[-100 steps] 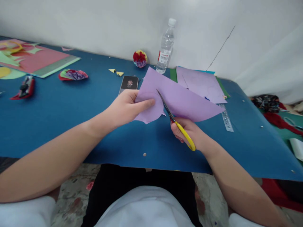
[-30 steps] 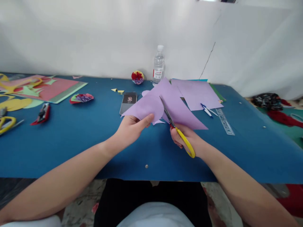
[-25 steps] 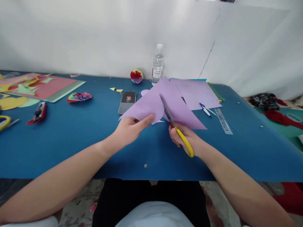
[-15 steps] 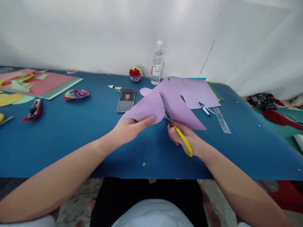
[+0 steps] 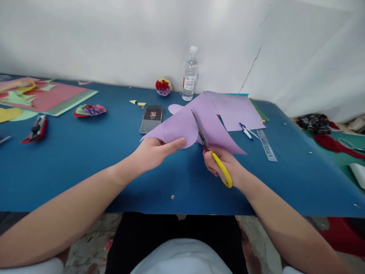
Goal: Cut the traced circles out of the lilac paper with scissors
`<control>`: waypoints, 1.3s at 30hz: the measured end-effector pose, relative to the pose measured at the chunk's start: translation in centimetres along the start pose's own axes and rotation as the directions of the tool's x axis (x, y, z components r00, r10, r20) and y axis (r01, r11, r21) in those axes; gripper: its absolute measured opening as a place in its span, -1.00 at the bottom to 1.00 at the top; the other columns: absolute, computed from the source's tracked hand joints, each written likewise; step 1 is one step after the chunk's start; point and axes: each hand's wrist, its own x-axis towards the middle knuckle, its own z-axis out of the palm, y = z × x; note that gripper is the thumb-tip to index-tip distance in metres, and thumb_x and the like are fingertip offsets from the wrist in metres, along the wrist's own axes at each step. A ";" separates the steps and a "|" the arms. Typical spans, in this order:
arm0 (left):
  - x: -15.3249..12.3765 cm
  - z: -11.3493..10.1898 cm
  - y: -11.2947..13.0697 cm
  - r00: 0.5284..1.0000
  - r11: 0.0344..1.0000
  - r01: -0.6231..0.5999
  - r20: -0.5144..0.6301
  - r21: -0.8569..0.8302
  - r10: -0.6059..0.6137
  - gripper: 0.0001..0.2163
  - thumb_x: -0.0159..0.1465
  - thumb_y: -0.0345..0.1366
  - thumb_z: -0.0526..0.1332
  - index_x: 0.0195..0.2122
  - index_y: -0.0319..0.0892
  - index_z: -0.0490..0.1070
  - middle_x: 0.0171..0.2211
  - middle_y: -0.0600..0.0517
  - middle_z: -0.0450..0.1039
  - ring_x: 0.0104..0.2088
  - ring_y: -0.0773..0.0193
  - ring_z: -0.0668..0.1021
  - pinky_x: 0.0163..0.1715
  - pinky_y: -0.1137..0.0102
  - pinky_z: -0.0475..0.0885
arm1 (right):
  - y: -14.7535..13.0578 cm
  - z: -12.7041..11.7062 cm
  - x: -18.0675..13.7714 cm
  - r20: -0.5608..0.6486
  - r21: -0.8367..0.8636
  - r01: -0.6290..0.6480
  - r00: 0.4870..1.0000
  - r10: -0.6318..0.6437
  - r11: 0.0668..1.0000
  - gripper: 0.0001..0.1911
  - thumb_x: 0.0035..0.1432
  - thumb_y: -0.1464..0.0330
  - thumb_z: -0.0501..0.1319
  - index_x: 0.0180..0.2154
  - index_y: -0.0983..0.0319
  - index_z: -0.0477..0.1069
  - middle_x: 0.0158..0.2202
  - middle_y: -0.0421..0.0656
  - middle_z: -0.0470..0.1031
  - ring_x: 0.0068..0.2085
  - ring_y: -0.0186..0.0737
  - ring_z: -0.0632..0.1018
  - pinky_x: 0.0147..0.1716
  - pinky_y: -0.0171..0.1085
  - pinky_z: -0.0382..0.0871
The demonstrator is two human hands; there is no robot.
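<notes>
Her left hand point(image 5: 154, 152) pinches the purple paper point(image 5: 182, 127) above the blue table point(image 5: 85, 152); her right hand point(image 5: 221, 163) grips yellow scissors point(image 5: 212, 154), blades cutting into the sheet.

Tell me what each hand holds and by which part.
The left hand pinches the purple paper at its near edge, thumb on top. The right hand holds the scissors by their yellow handles.
</notes>
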 end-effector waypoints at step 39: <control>1.5 -0.7 -0.4 0.938 0.946 -0.322 0.123 -0.026 0.323 -0.66 0.31 -0.06 0.31 -0.50 -0.18 0.44 -0.58 0.08 0.38 -0.55 0.34 0.37 -0.55 0.43 0.27 | -1.2 -0.5 -0.2 0.014 -0.052 0.038 0.999 -0.038 0.998 -0.46 0.28 -0.22 0.18 -0.34 0.10 0.22 -0.53 -0.28 0.16 -0.51 -0.22 0.28 -0.59 -0.22 0.19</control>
